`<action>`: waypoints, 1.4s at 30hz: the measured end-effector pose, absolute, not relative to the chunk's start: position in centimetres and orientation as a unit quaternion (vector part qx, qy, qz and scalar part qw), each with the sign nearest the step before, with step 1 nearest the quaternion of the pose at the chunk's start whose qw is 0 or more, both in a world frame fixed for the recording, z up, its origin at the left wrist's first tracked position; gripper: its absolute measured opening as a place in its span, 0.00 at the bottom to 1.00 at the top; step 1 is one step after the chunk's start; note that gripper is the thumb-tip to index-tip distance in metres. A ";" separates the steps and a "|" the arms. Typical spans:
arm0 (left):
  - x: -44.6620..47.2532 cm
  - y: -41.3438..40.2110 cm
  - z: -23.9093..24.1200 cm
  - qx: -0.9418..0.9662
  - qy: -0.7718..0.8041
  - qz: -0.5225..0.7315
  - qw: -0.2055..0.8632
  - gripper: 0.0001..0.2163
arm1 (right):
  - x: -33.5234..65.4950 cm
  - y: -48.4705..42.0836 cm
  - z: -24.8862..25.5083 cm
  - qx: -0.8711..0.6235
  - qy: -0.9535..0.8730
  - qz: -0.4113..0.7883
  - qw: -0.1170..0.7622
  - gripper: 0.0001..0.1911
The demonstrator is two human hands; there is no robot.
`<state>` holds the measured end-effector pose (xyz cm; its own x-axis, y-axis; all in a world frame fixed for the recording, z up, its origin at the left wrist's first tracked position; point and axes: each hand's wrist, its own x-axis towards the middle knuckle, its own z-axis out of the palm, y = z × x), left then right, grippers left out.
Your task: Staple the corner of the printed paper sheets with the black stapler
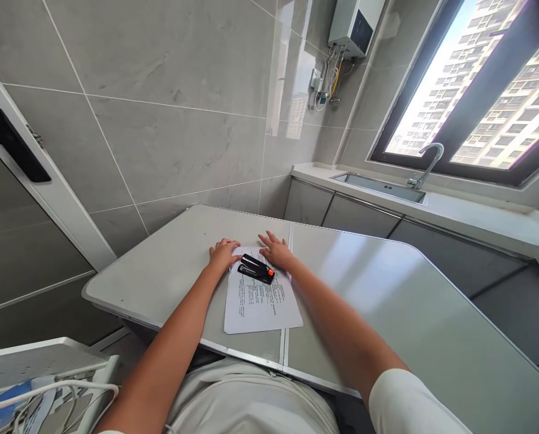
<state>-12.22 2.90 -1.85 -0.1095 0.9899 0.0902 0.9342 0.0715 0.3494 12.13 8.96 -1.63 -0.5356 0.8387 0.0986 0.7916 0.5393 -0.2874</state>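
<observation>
A printed sheet of paper [264, 313] lies on the folding table, with any sheets under it hidden. Across its upper part rests a black stapler [253, 264] with an orange-red piece at its near right end. My left hand [223, 254] lies at the far left corner of the paper, fingers stretched and thumb close to the stapler's left end. At the far right corner, my right hand [276, 251] has its fingers spread, partly over the paper's edge. Neither hand grips the stapler.
The pale folding table [364, 295] has a metal seam down its middle. Beyond it stand a counter with a sink [382, 187] and a faucet [427, 163]. A white rack [47, 355] with papers and a cable is at lower left, below a door handle [16, 144].
</observation>
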 end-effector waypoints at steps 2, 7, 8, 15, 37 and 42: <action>-13.8 3.3 -2.1 0.651 0.732 0.182 0.084 0.19 | 13.4 7.4 -1.7 -0.460 -0.871 0.102 0.140 0.27; -16.0 4.3 -3.0 0.619 0.746 0.233 0.074 0.24 | 16.2 1.9 -2.8 -0.401 -0.899 0.130 0.120 0.27; -16.1 4.4 -3.1 0.616 0.747 0.240 0.070 0.24 | 16.3 0.9 -3.1 -0.405 -0.897 0.129 0.118 0.27; -15.7 4.2 -3.1 0.623 0.742 0.235 0.080 0.23 | 15.9 -2.0 -2.9 -0.432 -0.881 0.133 0.141 0.27; -12.4 3.4 -1.9 0.617 0.561 0.451 0.318 0.12 | 15.1 -3.2 -2.6 -0.580 -0.729 0.227 0.285 0.19; -12.9 3.9 -2.3 0.596 0.536 0.483 0.352 0.14 | 14.9 -3.4 -2.0 -0.539 -0.756 0.247 0.276 0.18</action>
